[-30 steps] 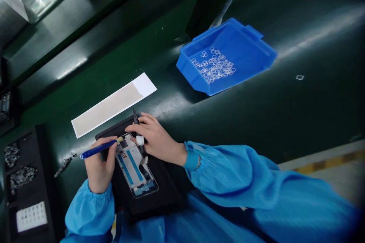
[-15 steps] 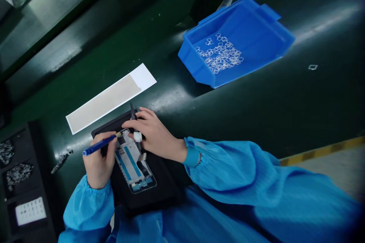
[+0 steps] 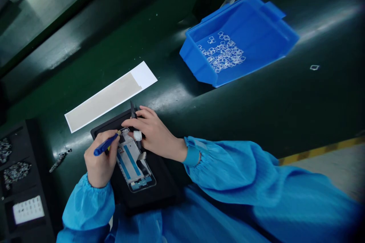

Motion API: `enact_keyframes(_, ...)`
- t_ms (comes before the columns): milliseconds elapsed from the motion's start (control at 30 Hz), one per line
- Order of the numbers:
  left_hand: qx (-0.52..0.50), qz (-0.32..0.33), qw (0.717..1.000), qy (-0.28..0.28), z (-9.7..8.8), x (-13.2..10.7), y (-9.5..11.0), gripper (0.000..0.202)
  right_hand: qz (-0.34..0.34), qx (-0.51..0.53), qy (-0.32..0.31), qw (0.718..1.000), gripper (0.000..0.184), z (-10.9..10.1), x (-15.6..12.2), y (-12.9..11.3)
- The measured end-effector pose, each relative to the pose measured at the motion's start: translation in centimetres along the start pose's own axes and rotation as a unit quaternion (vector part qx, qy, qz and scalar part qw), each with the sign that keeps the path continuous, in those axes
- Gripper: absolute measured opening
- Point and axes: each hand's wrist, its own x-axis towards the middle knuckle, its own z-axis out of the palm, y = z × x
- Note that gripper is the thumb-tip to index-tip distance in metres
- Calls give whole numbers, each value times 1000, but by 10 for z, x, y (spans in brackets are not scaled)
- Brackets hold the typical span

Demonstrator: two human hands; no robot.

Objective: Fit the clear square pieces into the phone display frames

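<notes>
A phone frame with two blue strips lies on a black mat in front of me. My left hand is closed round a blue pen-like tool, its pale tip touching the frame's top corner. My right hand rests at the frame's top edge, fingers curled round black tweezers that stick up past the fingers; a white cot covers one fingertip. Blue sleeves cover both arms.
A long white and grey strip lies beyond the mat. A blue bin with several small clear square parts stands at the back right. One loose square part lies far right. Black trays of small parts stand at the left.
My left hand has tilted the blue tool more upright, its rear end drawn in toward the frame. The right hand has stayed put. The view shifted slightly.
</notes>
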Motion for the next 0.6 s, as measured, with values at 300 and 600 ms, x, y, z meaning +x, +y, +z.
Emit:
enact_keyframes(300, 56, 22, 998, -9, 2, -1, -2, 10, -3, -12, 9, 1000, 39, 4, -2, 2)
enact_keyframes(600, -87, -107, 989, 49, 5, -5, -7, 9, -11, -23, -22, 999, 38, 2, 2, -3)
